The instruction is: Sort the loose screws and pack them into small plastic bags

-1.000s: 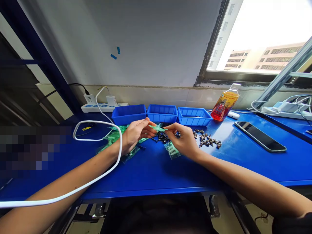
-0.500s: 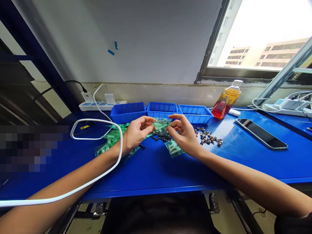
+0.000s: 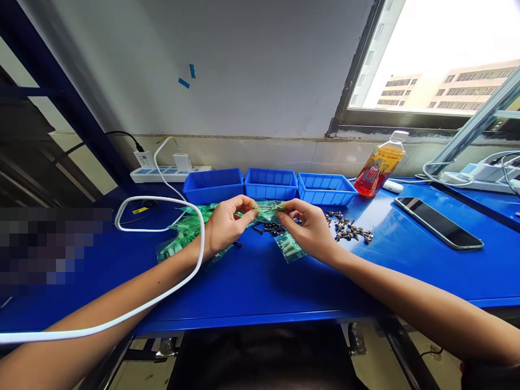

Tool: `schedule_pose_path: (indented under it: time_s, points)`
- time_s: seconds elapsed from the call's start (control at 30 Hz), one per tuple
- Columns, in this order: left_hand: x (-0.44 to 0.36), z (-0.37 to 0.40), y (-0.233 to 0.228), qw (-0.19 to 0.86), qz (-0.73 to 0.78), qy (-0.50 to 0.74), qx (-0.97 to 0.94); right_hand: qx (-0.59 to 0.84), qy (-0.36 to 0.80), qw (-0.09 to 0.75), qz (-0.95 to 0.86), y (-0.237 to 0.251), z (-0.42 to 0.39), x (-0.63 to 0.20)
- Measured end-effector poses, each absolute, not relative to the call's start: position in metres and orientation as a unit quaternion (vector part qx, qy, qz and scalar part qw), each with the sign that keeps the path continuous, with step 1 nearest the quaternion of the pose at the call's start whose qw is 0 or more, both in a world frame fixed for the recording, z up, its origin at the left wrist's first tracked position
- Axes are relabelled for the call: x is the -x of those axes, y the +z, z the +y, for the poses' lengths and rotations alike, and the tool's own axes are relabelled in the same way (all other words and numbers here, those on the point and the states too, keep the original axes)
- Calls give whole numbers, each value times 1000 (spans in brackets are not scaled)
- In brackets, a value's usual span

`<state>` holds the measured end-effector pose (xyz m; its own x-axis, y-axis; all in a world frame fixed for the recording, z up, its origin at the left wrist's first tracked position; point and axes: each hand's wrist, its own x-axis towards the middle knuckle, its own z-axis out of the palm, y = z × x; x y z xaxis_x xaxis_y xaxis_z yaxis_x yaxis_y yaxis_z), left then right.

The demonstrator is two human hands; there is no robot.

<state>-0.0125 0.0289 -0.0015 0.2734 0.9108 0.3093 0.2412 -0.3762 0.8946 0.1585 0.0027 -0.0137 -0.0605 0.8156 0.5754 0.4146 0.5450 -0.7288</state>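
A small green clear plastic bag [image 3: 267, 210] with pale pieces inside is stretched between my two hands above the table. My left hand [image 3: 228, 223] pinches its left edge between thumb and fingers. The right edge is gripped by my right hand [image 3: 307, 226] in the same way. Beneath my right hand lies another green bag [image 3: 289, 247] of pale plugs. A heap of green bags [image 3: 182, 235] spreads beside and behind my left wrist. Dark screws [image 3: 268, 228] lie under the held bag, and a pile of shiny screws [image 3: 352, 229] is right of my right hand.
Three blue bins [image 3: 271, 184] stand in a row against the wall. Right of them are a drink bottle [image 3: 379, 165] and a phone [image 3: 439, 222] on the blue table [image 3: 260, 295]. A white cable [image 3: 201, 233] loops over my left forearm from a power strip [image 3: 162, 174].
The held bag has been pulled flatter and tilted back between my hands. My right fingers, raised before, have come down onto its edge.
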Motion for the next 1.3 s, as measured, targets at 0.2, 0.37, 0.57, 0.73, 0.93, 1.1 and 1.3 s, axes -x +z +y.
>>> schedule_pose_path:
  time_s: [0.2,0.37,0.57,0.73,0.93,1.1,1.3]
  points:
    - [13,31,-5,361,404,447,-712,462,159,507,-710,-12,1,-157]
    - [13,30,-6,360,401,428,-725,482,162,474,-719,-10,0,-157]
    - [13,28,-4,326,408,414,-746,463,141,463,-743,-7,-1,-158]
    - [14,29,-4,321,406,410,-751,455,155,460,-747,-8,0,-158]
    - [15,28,-5,276,412,404,-769,449,174,444,-756,-10,-1,-158]
    - [16,26,-5,230,408,403,-787,455,169,429,-762,-11,-1,-159]
    - [15,25,-3,254,402,399,-784,475,178,408,-759,-10,-3,-159]
